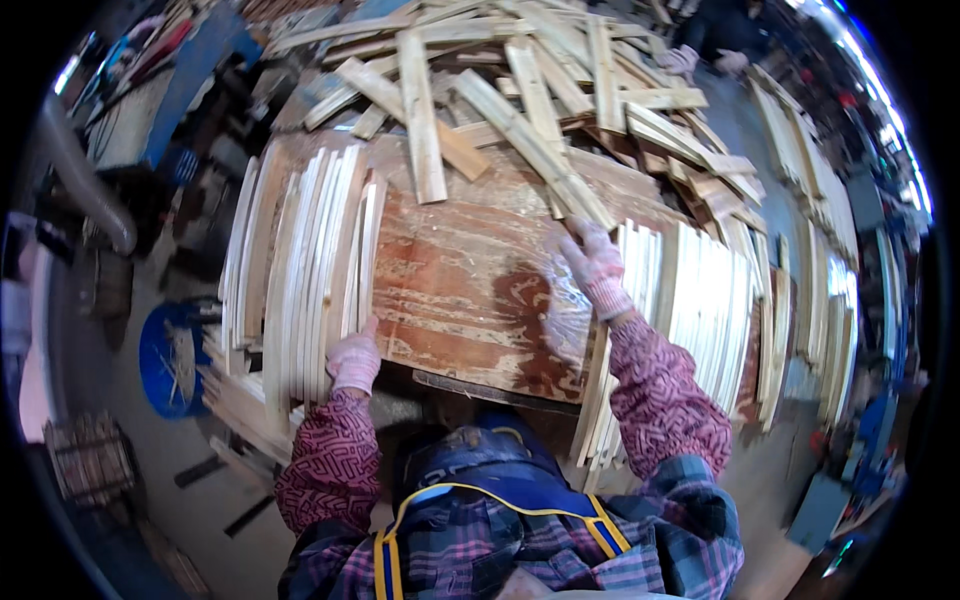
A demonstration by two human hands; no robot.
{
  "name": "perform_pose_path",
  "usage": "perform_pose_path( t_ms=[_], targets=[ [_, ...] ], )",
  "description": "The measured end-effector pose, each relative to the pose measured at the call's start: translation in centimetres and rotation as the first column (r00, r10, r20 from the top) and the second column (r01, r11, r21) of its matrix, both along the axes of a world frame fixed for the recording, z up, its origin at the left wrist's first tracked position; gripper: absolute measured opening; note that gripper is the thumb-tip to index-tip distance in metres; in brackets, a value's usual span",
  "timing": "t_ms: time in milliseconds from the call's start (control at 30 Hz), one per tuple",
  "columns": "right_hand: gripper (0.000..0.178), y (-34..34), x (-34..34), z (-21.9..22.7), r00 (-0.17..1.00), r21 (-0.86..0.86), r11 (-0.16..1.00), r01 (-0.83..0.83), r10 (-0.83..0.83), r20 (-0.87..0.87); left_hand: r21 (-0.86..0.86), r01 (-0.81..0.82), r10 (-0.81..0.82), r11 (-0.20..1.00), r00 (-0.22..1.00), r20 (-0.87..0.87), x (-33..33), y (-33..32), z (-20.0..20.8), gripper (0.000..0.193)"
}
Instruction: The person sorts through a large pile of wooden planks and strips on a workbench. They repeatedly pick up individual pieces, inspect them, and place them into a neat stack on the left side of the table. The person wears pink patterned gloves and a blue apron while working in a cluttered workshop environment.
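Observation:
My left hand (353, 362), in a pale pink work glove, is closed on the near end of a wooden slat at the right edge of the left row of slats (312, 245). One finger lies along the wood; the others are mostly hidden. My right hand (594, 265), gloved alike, has its fingers spread over the right side of the worn brown plywood tabletop (460, 285). Its fingertips are close to the near end of a long pale board (535, 145); whether they touch it I cannot tell. Right of that hand stands another row of slats (705, 290).
A loose heap of boards (600, 75) covers the table's far side. A blue bin (172, 360) with wood scraps stands on the floor at left. More boards (810, 180) are stacked at far right. Another person's gloved hands (680, 60) show beyond the heap.

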State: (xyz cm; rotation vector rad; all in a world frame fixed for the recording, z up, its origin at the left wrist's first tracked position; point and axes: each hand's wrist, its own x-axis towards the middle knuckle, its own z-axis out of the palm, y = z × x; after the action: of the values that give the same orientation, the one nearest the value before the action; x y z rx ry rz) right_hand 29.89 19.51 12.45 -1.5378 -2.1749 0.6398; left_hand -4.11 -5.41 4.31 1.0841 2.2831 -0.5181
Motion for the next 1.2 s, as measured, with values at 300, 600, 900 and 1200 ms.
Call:
perform_pose_path(
  t_ms=[300, 600, 900, 1200],
  targets=[
    [0.095, 9.9, -28.3, -8.2, 0.948, -0.018, 0.984, -0.176, 0.174, 0.266, -0.08, -0.252, 0.253, 0.964, 0.967, -0.001, -0.3, 4.7, 0.5, 0.042],
    [0.044, 10.6, -21.1, -10.0, 0.856, -0.61, 0.693, -0.384, 0.019, -0.517, 0.67, -0.508, -0.014, 0.541, 0.791, 0.611, 0.3, 17.6, -2.9, 0.049],
    [0.066, 14.1, -21.2, -9.9, 0.932, 0.044, 0.965, -0.259, 0.238, 0.272, 0.744, -0.268, 0.087, 0.612, 0.958, 0.274, 8.0, 7.1, -5.4, 0.041],
    [0.058, 13.3, -17.7, -11.7, 0.905, -0.596, 0.746, -0.298, 0.022, -0.425, 0.189, -0.585, 0.44, 0.789, 0.752, 0.491, 8.4, -1.6, -3.7, 0.039]
  ],
)
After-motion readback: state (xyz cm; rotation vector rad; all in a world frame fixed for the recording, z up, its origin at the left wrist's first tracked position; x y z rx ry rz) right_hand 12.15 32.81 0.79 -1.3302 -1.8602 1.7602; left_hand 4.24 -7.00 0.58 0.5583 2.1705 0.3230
